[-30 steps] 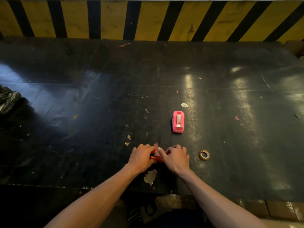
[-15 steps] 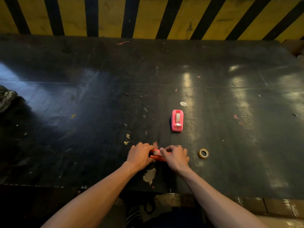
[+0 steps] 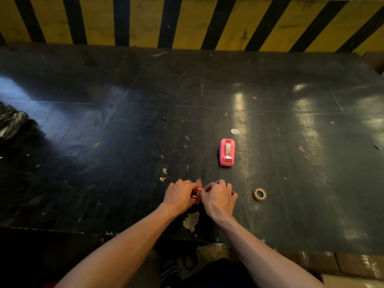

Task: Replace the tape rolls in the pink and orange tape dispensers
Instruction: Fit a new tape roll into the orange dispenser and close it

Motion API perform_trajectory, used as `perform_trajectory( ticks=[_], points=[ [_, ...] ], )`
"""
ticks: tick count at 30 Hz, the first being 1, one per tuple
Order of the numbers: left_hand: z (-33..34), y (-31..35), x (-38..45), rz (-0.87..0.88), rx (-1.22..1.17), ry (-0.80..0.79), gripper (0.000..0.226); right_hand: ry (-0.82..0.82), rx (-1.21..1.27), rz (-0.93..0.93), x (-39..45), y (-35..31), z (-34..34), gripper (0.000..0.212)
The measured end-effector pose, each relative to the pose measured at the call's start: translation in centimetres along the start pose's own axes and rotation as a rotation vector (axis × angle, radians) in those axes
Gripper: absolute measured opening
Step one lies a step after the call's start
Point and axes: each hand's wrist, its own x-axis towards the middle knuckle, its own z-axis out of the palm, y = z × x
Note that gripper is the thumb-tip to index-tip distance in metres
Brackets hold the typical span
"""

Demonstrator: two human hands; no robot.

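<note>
The orange tape dispenser point(image 3: 196, 193) lies near the table's front edge, almost fully covered by both hands. My left hand point(image 3: 179, 195) grips its left side and my right hand point(image 3: 218, 197) closes over its right side and top. Only a sliver of orange shows between the fingers. Farther back and a little right, the pink tape dispenser point(image 3: 227, 152) stands on the table with a tape roll seated in it. A loose tape roll point(image 3: 259, 194), thin and tan, lies flat to the right of my right hand, apart from it.
The black worn table point(image 3: 124, 142) carries paper scraps and chipped patches near the hands. A black plastic bag point(image 3: 11, 122) sits at the left edge. A yellow and black striped wall point(image 3: 187, 21) closes the far side.
My right hand has closed further over the orange dispenser, hiding more of it. The left hand, pink dispenser and loose roll have stayed in place.
</note>
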Motion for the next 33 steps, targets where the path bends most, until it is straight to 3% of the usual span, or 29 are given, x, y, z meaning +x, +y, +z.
perform_trajectory(
  ticks=[3, 9, 12, 15, 24, 29, 33],
  points=[
    [0.1, 0.0, -0.1, 0.001, -0.005, 0.010, 0.042, -0.021, 0.069, -0.036, -0.5, 0.7, 0.2, 0.024],
    [0.2, -0.1, -0.2, 0.001, -0.042, 0.010, 0.045, -0.071, -0.053, -0.348, -0.9, 2.7, 0.4, 0.040],
    [0.2, -0.1, -0.2, -0.005, -0.041, 0.000, 0.046, -0.091, -0.035, -0.403, -0.4, 2.9, 0.2, 0.037],
    [0.2, -0.1, -0.2, -0.015, -0.047, -0.010, 0.045, -0.110, -0.048, -0.387, 0.4, 3.1, -0.3, 0.025],
    [0.5, -0.2, 0.1, -0.026, -0.029, -0.003, 0.046, -0.139, -0.052, -0.336, 0.8, 3.4, -0.6, 0.025],
    [0.4, -0.1, 0.1, -0.017, -0.021, -0.008, 0.047, -0.109, 0.100, -0.192, 0.2, 2.7, -0.3, 0.041],
    [0.4, -0.1, 0.1, -0.017, -0.018, -0.009, 0.047, -0.038, 0.173, -0.079, -0.3, 1.9, 0.3, 0.028]
  ],
)
